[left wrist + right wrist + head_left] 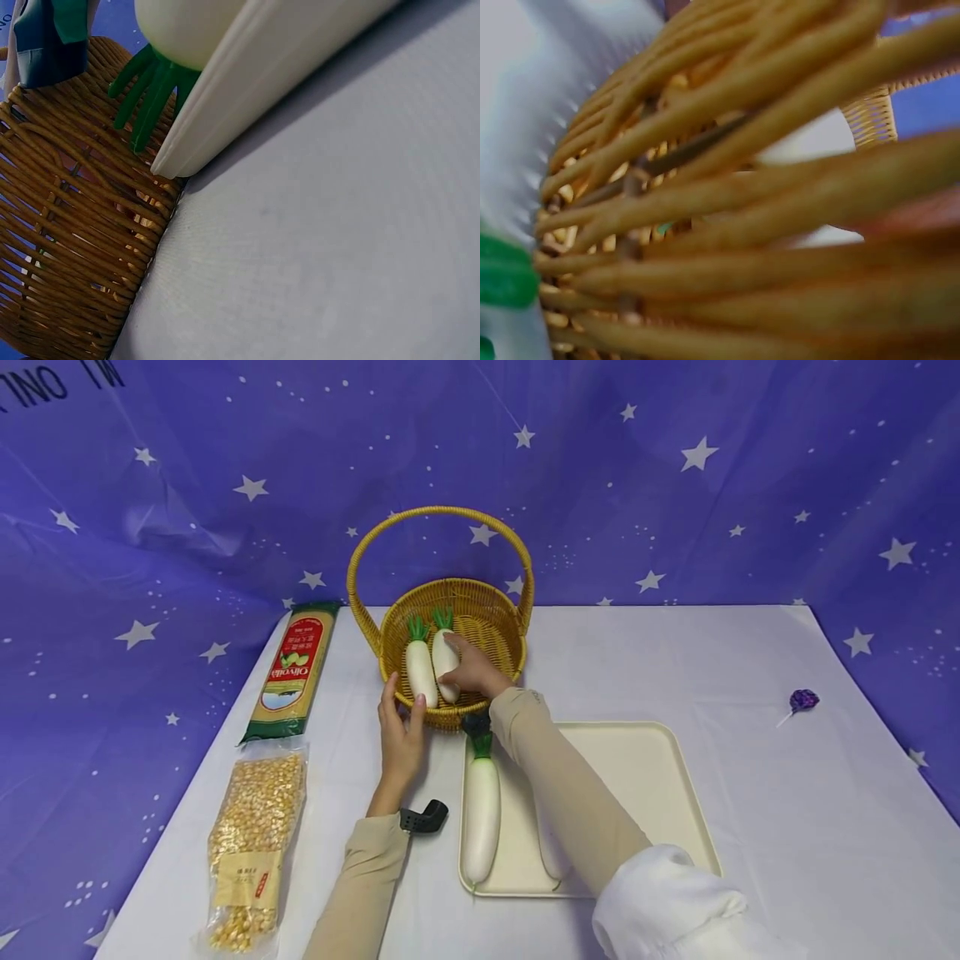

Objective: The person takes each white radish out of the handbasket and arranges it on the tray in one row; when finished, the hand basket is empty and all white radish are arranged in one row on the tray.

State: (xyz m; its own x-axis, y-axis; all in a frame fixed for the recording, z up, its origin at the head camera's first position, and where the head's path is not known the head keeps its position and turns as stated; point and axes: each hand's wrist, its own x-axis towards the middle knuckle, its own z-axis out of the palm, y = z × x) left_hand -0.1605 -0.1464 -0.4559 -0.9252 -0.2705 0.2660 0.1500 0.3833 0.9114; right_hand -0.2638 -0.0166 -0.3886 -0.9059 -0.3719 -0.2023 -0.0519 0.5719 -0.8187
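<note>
A wicker basket [487, 652] with a tall handle holds two white radishes with green tops. My right hand [476, 668] reaches over the front rim and grips the right radish [444, 652], thumb and fingers on its sides. The other radish [422, 672] lies beside it on the left. My left hand [401, 739] rests at the basket's front left rim, fingers spread and fairly straight. In the left wrist view the woven wall [67, 225] fills the left side; in the right wrist view the wicker [705, 195] is very close and the radish is mostly hidden.
Right of my left forearm, a cream tray [630, 760] bears a long radish [482, 818] and another one [551, 843] partly under my right sleeve. At left lie a green-and-gold packet [296, 664] and a bag of corn kernels [258, 818]. A purple lollipop [804, 700] lies far right.
</note>
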